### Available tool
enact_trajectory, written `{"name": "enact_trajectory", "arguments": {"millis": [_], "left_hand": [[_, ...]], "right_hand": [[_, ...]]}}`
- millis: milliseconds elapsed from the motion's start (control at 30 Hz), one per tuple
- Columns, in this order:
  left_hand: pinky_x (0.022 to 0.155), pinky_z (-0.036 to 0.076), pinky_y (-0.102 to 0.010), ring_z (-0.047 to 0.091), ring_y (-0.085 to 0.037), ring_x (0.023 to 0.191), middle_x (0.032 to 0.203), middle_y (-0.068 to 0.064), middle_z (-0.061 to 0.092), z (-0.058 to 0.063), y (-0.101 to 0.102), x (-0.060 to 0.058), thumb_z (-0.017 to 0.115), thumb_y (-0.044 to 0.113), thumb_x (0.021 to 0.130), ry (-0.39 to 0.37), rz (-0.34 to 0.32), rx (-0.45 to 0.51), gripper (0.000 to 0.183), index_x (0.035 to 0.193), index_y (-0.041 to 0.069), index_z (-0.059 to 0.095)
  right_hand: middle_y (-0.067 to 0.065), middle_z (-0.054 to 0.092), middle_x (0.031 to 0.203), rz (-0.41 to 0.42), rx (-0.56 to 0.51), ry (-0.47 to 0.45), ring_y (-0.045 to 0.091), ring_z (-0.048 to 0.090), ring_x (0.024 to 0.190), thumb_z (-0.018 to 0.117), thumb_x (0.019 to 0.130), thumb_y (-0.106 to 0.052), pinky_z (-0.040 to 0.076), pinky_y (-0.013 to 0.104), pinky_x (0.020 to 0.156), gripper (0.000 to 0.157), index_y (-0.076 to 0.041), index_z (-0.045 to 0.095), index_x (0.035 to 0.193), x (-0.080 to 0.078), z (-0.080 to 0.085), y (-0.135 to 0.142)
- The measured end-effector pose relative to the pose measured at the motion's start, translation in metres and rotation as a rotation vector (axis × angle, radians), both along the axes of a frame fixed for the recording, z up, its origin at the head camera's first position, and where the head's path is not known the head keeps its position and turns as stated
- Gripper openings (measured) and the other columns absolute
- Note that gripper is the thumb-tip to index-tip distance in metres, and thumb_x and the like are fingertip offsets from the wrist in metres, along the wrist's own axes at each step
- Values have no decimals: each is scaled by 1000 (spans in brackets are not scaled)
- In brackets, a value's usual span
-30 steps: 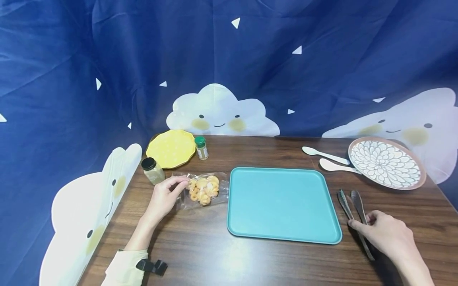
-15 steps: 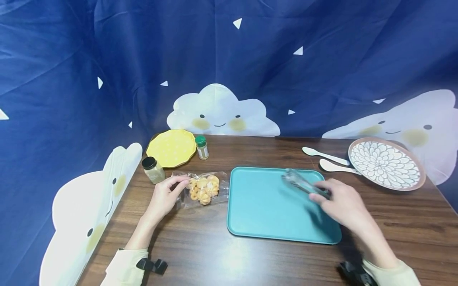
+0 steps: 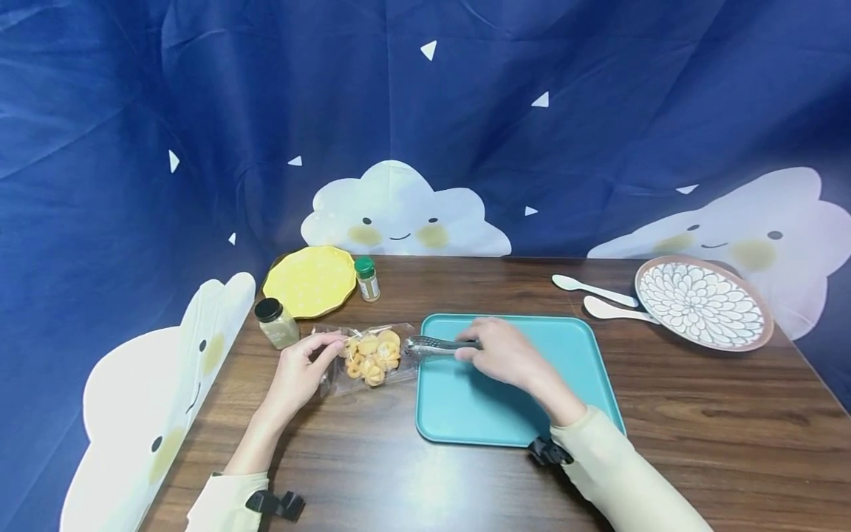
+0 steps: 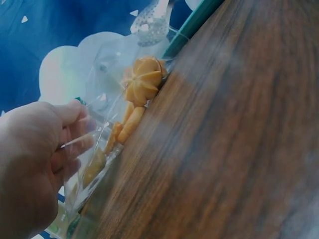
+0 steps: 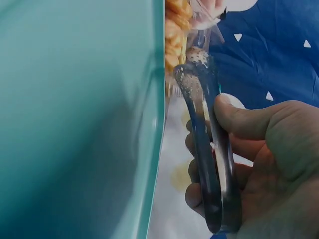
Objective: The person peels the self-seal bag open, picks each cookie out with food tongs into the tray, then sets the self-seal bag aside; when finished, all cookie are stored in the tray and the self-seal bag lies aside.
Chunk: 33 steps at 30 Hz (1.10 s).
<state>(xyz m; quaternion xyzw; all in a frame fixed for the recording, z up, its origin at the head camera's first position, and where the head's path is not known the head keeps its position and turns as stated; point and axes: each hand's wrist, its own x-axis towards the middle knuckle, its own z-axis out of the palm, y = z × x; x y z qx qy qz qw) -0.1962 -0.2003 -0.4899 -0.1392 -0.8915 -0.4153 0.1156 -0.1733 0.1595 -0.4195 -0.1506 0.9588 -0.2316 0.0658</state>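
Holding tongs (image 3: 432, 346) near the right end of a bag (image 3: 399, 372) of cookies (image 3: 371, 359): a reach for the contents seems to be in hand.
The tongs are gripped in the right hand (image 3: 501, 355), fingers curled round them; the bag, laid just left of the tray (image 3: 465, 414), is pinched by the left hand (image 3: 301, 372). A clear way into the bag seems called for next; its mouth cannot be made out. Counted are one pair of tongs, one bag, one tray, one yellow plate (image 3: 311, 282), one patterned plate (image 3: 705, 304), two spoons (image 3: 614, 310), one black-lidded jar (image 3: 279, 326) and one green-lidded jar (image 3: 366, 279); the overlapping cookies cannot be counted.
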Motion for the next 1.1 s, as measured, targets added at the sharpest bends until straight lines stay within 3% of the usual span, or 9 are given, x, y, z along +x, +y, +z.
{"name": "enact_trajectory", "arguments": {"millis": [133, 367, 467, 567, 767, 933, 1100], "left_hand": [[106, 50, -19, 70, -10, 117, 112, 13, 77, 0, 0, -1, 68, 37, 96, 15, -5, 9, 16, 107, 29, 77], [119, 43, -43, 71, -22, 118, 111, 2, 79, -1, -1, -3, 70, 31, 96, 63, -58, 53, 16, 103, 20, 78], [119, 42, -48, 70, -26, 119, 114, -4, 79, -1, -1, -3, 71, 30, 95, 76, -67, 56, 16, 103, 18, 79], [115, 47, -41, 71, -25, 118, 115, -5, 78, -1, -1, -2, 71, 30, 95, 78, -61, 47, 16, 104, 20, 79], [106, 47, -12, 71, -21, 118, 119, -5, 77, 1, 0, -1, 72, 31, 94, 54, -44, 54, 15, 104, 23, 79], [106, 45, -9, 71, -21, 119, 120, -4, 77, 2, 1, 0, 73, 32, 94, 38, -41, 60, 16, 104, 22, 80], [104, 44, -5, 71, -21, 117, 119, -4, 77, 2, 1, 0, 73, 31, 94, 52, -49, 55, 15, 104, 21, 80]], "right_hand": [[2, 71, 126, 48, 7, -15, 28, 66, 122, 67, 97, -36, 53, 51, 104, 31, -20, 74, 123, -2, 0, -16], [-1, 73, 113, 133, 14, 13, 23, 68, 111, 70, 95, -36, 56, 46, 97, 28, -20, 76, 117, -3, 1, -36], [-1, 73, 110, 147, 12, 26, 22, 68, 106, 69, 96, -34, 57, 44, 92, 28, -18, 76, 117, 0, 0, -42], [0, 72, 108, 126, -3, 38, 20, 68, 103, 68, 97, -34, 57, 42, 89, 28, -18, 76, 119, 3, 2, -45], [-1, 71, 106, 106, -21, 48, 18, 67, 100, 68, 97, -32, 56, 41, 86, 26, -18, 76, 118, 7, 8, -49], [-3, 71, 104, 120, 33, 63, 19, 67, 102, 69, 96, -33, 57, 41, 88, 26, -19, 77, 117, 8, 8, -53], [-2, 70, 104, 129, 13, 61, 19, 67, 101, 70, 95, -33, 57, 41, 88, 29, -16, 76, 118, 8, 7, -56]]}}
